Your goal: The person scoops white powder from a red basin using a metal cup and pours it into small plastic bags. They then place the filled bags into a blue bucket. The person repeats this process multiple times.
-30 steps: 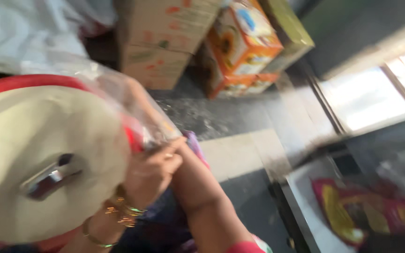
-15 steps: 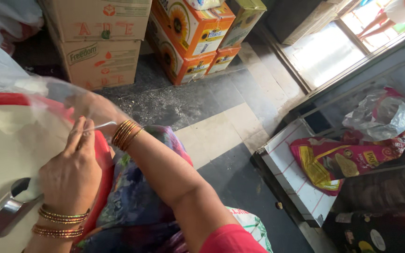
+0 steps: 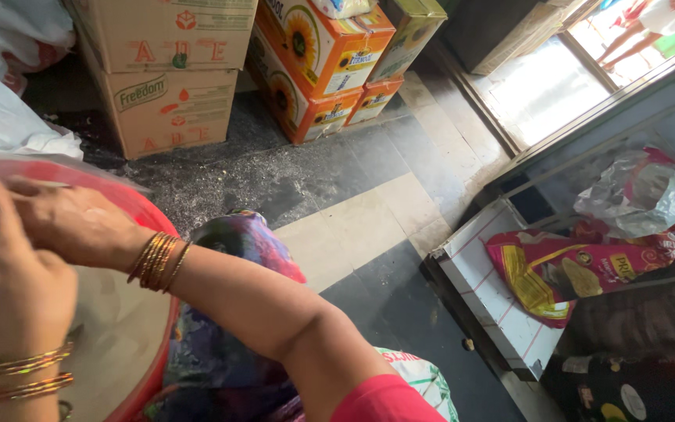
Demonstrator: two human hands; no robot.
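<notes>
Floor (image 3: 369, 211) of dark and pale stone tiles fills most of the head view, dusted with small specks near the boxes. Plain brown cardboard cartons (image 3: 167, 74) stand stacked at the top left, and just beside them are orange cartons printed with sunflowers (image 3: 318, 66). White plastic sacks (image 3: 1, 117) lie at the far left edge. A white tiled ledge (image 3: 494, 301) runs along the right, with a red and yellow printed packet (image 3: 568, 270) lying on it and a crumpled clear plastic bag (image 3: 642, 191) touching the packet's upper end.

A round red tub (image 3: 154, 344) sits at the lower left, close in front of the person, and its pale contents (image 3: 115, 324) show under the arms; what they are cannot be told. A sheet of clear plastic film (image 3: 64, 166) lies over the tub's far rim. A lap in purple patterned cloth (image 3: 236, 242) lies just beside the tub.

The right hand (image 3: 72, 223) reaches across the body over the tub, wearing gold bangles (image 3: 158, 262) at the wrist, its fingers curled at the film's edge; whether its grip has closed on the film cannot be told. The left hand (image 3: 5, 277) is raised close to the camera, touching the right one, back towards the lens, with bangles on its wrist too; its grip is hidden.
</notes>
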